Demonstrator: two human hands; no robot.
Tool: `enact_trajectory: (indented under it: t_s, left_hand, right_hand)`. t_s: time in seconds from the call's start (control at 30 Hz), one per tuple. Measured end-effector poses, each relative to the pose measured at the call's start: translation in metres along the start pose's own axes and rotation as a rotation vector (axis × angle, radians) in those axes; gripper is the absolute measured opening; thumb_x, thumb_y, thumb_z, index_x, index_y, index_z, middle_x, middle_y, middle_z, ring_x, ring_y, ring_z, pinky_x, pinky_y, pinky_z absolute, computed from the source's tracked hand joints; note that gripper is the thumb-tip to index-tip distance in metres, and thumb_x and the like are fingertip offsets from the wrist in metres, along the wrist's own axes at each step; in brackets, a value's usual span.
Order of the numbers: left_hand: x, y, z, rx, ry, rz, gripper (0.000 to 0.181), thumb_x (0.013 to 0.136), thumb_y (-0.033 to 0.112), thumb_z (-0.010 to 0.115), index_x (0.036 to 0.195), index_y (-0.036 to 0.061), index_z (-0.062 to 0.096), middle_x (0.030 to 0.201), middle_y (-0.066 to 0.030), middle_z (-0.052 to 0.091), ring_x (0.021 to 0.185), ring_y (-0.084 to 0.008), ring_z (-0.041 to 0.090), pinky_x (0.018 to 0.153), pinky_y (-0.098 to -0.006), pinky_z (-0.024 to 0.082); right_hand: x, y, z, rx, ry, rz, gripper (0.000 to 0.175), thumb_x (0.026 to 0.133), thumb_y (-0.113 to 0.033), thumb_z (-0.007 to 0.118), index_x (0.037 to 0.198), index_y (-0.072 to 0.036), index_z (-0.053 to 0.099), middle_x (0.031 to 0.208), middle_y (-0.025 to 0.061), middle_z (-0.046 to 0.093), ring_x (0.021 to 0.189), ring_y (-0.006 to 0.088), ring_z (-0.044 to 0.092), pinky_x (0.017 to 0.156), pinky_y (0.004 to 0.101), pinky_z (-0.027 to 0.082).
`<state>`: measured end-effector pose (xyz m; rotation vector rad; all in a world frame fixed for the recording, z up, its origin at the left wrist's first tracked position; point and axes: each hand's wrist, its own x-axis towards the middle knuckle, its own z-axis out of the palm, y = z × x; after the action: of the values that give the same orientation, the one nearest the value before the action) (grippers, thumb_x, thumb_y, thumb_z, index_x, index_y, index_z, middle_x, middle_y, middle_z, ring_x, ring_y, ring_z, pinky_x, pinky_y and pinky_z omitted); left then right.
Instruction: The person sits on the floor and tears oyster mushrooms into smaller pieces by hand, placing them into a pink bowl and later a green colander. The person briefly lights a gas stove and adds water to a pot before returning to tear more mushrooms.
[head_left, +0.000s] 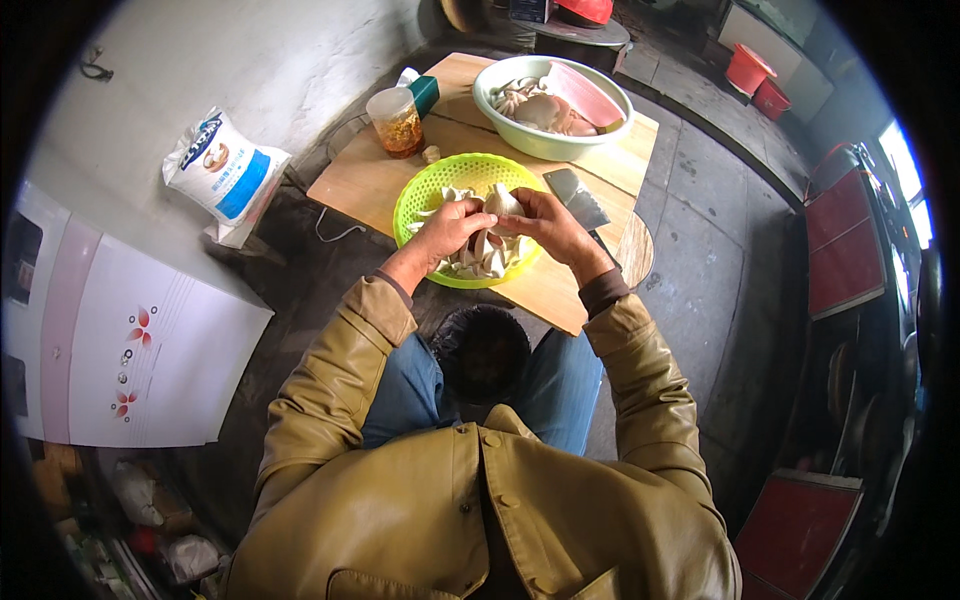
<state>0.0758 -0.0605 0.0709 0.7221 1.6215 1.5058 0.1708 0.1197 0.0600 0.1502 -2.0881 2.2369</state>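
Between the fingertips of both hands is a pale, gilled mushroom (502, 199), apparently an oyster mushroom. My left hand (452, 231) pinches it from one side, with the thumb toward the middle. My right hand (553, 225) grips its other side, fingers curled behind it. Both hands are above a yellow-green plastic colander (418, 180) holding torn pale mushroom pieces (480, 261). Beyond it, a pale green basin (551, 148) contains larger mushrooms (536, 112) and a pink plastic-looking piece (585, 94). A cleaver (576, 199) lies right of the colander, its dark handle near my right wrist.
The wooden table (352, 176) also bears a plastic tub of reddish chopped food (396, 127), a small tan lump (431, 154) and a green box (425, 96). Between my knees stands a black-lined bin (482, 360). A printed sack (225, 172) is at left, red buckets (750, 69) far right.
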Motion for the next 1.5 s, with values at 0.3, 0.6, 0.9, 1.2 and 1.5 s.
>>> enact_trajectory:
  t_s: [0.3, 0.6, 0.9, 1.2, 1.5]
  left_hand:
    - [-0.022, -0.001, -0.018, 0.204, -0.017, -0.060, 0.020, 0.089, 0.016, 0.052, 0.096, 0.0013, 0.064, 0.084, -0.0062, 0.068, 0.073, -0.0127, 0.063, 0.068, -0.0263, 0.050]
    - [-0.008, 0.003, -0.024, 0.387, 0.204, -0.089, 0.037, 0.091, 0.038, 0.061, 0.094, 0.0013, 0.065, 0.082, -0.0033, 0.065, 0.074, -0.0096, 0.058, 0.061, -0.0242, 0.046]
    - [0.001, -0.016, -0.012, -0.128, 0.031, -0.079, 0.024, 0.094, 0.019, 0.056, 0.110, 0.0029, 0.063, 0.095, -0.0031, 0.066, 0.079, -0.0107, 0.063, 0.069, -0.0256, 0.051]
    - [0.040, -0.013, -0.050, 0.276, -0.002, -0.182, 0.017, 0.087, 0.016, 0.062, 0.096, 0.0024, 0.067, 0.078, -0.0062, 0.068, 0.064, -0.0140, 0.062, 0.060, -0.0274, 0.050]
    - [0.044, -0.003, -0.076, 0.081, 0.184, -0.207, 0.024, 0.091, 0.026, 0.061, 0.093, 0.0023, 0.067, 0.078, -0.0061, 0.067, 0.064, -0.0135, 0.064, 0.057, -0.0272, 0.052]
  right_hand:
    - [0.000, -0.006, -0.009, -0.651, 0.020, -0.006, 0.026, 0.078, -0.009, 0.068, 0.097, 0.006, 0.060, 0.081, 0.0061, 0.062, 0.075, 0.0129, 0.057, 0.069, 0.0281, 0.046]
    - [0.009, 0.015, -0.014, -0.203, 0.206, 0.070, 0.021, 0.089, -0.011, 0.063, 0.100, 0.008, 0.064, 0.084, 0.0069, 0.066, 0.071, 0.0109, 0.063, 0.065, 0.0236, 0.053]
    - [0.023, 0.030, 0.017, -0.140, 0.228, 0.068, 0.016, 0.088, -0.011, 0.065, 0.095, 0.003, 0.063, 0.083, 0.0030, 0.065, 0.069, 0.0092, 0.058, 0.062, 0.0243, 0.048]
    - [0.050, 0.014, -0.031, -1.043, 0.256, -0.175, 0.015, 0.080, -0.013, 0.063, 0.086, 0.000, 0.067, 0.078, 0.0217, 0.065, 0.075, 0.0372, 0.065, 0.066, 0.0434, 0.050]
    - [0.046, 0.022, -0.028, -1.114, 0.159, -0.107, 0.035, 0.082, -0.020, 0.069, 0.112, -0.001, 0.064, 0.093, 0.0177, 0.069, 0.084, 0.0282, 0.068, 0.073, 0.0353, 0.052]
